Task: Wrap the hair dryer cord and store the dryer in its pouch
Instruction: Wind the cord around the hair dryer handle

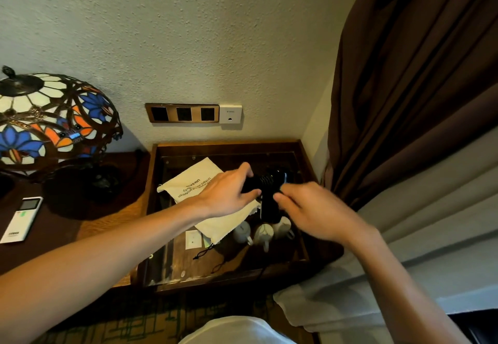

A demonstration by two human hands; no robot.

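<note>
**Hair dryer gripped by both hands above the pouch**

Hair dryer, black plastic with a ribbed barrel [269, 181], sits between my two hands over a glass-topped wooden side table [229, 268]. My left hand [229, 195] is curled around the barrel's near end, fingers closed on it. My right hand [315, 208] pinches narrow at the handle, apparently on the cord, though the black cord itself is too dark against the dryer for me to trace. I judge the wrapping is under way and the stowing not yet started.

Directly under my left hand lies the cream cloth drawstring pouch with dark printed lettering [194, 184], flat, its black drawstring [204, 252] trailing toward me. Below my right hand, under the glass, three white ceramic cups [262, 233] stand close together.

Risks as I read them: loose turns could slip off the handle if my right hand relaxes. A dangling plug could swing against the glass. The pouch mouth lies flat, so pushing the dryer in one-handed may just shove the cloth along the table.
</note>
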